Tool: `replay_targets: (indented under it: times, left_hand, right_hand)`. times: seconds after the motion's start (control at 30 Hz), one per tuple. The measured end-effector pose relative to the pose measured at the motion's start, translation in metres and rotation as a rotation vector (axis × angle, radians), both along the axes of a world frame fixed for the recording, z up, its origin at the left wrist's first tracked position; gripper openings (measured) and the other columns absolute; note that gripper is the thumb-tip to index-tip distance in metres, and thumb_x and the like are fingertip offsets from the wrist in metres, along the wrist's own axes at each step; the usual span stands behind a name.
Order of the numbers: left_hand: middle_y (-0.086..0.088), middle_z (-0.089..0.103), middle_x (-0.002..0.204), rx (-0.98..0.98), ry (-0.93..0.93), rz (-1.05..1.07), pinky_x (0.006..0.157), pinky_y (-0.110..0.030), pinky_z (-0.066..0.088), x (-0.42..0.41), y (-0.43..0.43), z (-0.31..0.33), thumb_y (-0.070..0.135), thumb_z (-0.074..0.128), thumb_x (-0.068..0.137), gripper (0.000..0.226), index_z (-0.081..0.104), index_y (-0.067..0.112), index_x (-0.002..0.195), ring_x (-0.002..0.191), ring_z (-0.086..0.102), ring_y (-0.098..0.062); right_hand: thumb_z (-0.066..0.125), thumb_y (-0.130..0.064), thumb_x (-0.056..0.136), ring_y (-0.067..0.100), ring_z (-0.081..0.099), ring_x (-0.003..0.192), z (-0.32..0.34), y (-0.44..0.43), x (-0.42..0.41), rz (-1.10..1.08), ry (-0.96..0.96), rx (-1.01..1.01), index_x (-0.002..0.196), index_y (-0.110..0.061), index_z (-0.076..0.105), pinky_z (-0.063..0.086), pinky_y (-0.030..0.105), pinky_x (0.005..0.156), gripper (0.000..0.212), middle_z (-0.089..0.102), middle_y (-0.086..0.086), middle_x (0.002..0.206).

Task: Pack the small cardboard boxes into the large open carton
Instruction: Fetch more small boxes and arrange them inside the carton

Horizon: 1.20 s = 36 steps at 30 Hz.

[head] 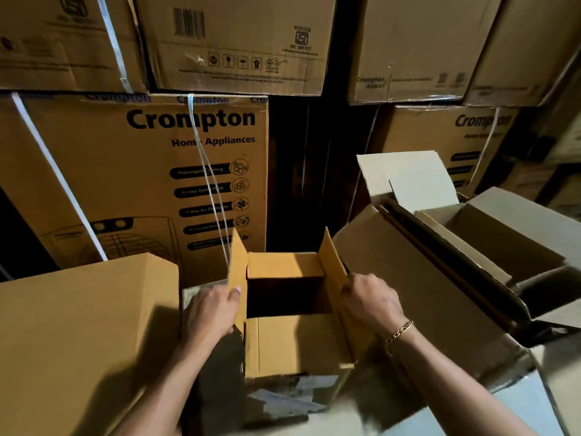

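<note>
A small brown cardboard box (295,344) stands open in front of me, its inside dark and its side flaps upright. My left hand (213,313) grips the left flap, thumb on the inner face. My right hand (371,300), a gold bracelet on its wrist, grips the right flap. To the right lies a large open carton (408,278) with pale flaps raised and dark long items along its inside edge.
A closed brown box (85,325) sits close on the left. Behind stand stacked Crompton cartons (135,171) bound with white straps, and more stacks (418,51) at the upper right. A dark gap runs between the stacks. Papers lie under the small box.
</note>
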<state>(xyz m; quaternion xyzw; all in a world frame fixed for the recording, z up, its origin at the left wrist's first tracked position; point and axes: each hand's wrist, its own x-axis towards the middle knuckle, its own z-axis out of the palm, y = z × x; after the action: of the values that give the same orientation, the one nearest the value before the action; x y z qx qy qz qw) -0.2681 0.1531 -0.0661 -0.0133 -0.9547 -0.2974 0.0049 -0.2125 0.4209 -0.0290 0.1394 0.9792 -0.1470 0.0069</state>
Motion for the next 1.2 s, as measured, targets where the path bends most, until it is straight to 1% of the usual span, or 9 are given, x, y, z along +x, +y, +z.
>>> replay_targets:
  times: [0.07,0.2,0.37,0.6,0.77,0.87,0.93,1.03,1.2]
  left_hand:
    - [-0.002,0.062,0.063,0.006,0.086,-0.009,0.038,-0.014,0.036,-0.005,0.006,0.031,0.037,0.044,0.104,0.037,0.062,0.013,0.082,0.045,0.063,-0.008]
    - [-0.012,0.064,0.067,0.0,0.273,-0.037,0.052,-0.036,0.051,-0.016,0.029,0.096,0.037,0.044,0.104,0.044,0.062,0.007,0.079,0.057,0.067,-0.025]
    - [-0.014,0.061,0.065,0.0,0.46,-0.041,0.051,-0.031,0.047,-0.022,0.08,0.186,0.039,0.045,0.103,0.046,0.055,0.008,0.071,0.059,0.065,-0.03]
    - [-0.011,0.06,0.072,0.267,0.615,0.002,0.061,-0.04,0.056,0.025,0.171,0.285,0.047,0.05,0.099,0.045,0.056,0.006,0.081,0.046,0.061,-0.015]
    - [0.001,0.056,0.076,0.526,0.64,-0.054,0.071,-0.058,0.059,0.063,0.26,0.306,0.048,0.054,0.096,0.033,0.056,0.02,0.079,0.061,0.062,-0.02]
    - [0.002,0.054,0.074,0.578,0.603,-0.076,0.068,-0.052,0.061,0.067,0.321,0.305,0.046,0.054,0.097,0.039,0.06,0.009,0.087,0.057,0.061,-0.02]
    - [0.003,0.053,0.07,0.571,0.583,-0.069,0.053,-0.035,0.058,0.062,0.357,0.301,0.046,0.054,0.097,0.038,0.055,0.014,0.078,0.05,0.06,-0.016]
    - [0.004,0.054,0.068,0.559,0.554,-0.081,0.03,-0.016,0.036,0.049,0.41,0.288,0.046,0.051,0.099,0.037,0.05,0.018,0.075,0.046,0.062,-0.013]
    - [0.002,0.056,0.066,0.547,0.533,-0.132,0.03,-0.014,0.033,0.027,0.478,0.261,0.043,0.051,0.101,0.038,0.05,0.018,0.072,0.044,0.061,-0.009]
  right_hand:
    - [0.049,-0.027,0.095,0.025,0.069,0.073,0.03,0.014,0.001,-0.01,0.079,-0.042,0.082,-0.021,0.057,0.061,0.045,0.07,0.017,0.067,0.001,0.079]
    - [0.044,-0.032,0.099,0.025,0.06,0.07,0.09,0.042,-0.005,-0.012,0.307,0.043,0.094,-0.014,0.059,0.05,0.038,0.063,0.024,0.06,0.002,0.078]
    - [0.046,-0.034,0.098,0.035,0.066,0.08,0.179,0.096,-0.006,0.009,0.466,0.132,0.082,-0.011,0.059,0.054,0.038,0.066,0.031,0.068,0.012,0.086]
    - [0.053,-0.041,0.099,0.036,0.063,0.103,0.305,0.203,0.056,-0.022,0.673,0.221,0.106,-0.007,0.066,0.053,0.042,0.084,0.037,0.066,0.018,0.114]
    - [0.054,-0.043,0.098,0.029,0.064,0.101,0.345,0.287,0.106,-0.064,0.741,0.228,0.114,-0.012,0.068,0.056,0.044,0.088,0.038,0.065,0.008,0.114]
    - [0.053,-0.046,0.096,0.031,0.066,0.098,0.349,0.33,0.121,-0.101,0.721,0.227,0.115,-0.013,0.066,0.057,0.05,0.088,0.04,0.066,0.01,0.114]
    - [0.052,-0.046,0.096,0.032,0.065,0.098,0.344,0.358,0.122,-0.134,0.69,0.245,0.117,-0.014,0.064,0.056,0.051,0.088,0.04,0.064,0.01,0.112]
    - [0.051,-0.046,0.098,0.031,0.061,0.093,0.332,0.401,0.116,-0.179,0.64,0.295,0.117,-0.015,0.063,0.055,0.047,0.085,0.039,0.06,0.009,0.105]
    - [0.049,-0.045,0.101,0.032,0.06,0.088,0.313,0.463,0.093,-0.215,0.564,0.36,0.118,-0.013,0.062,0.054,0.046,0.081,0.039,0.058,0.012,0.099]
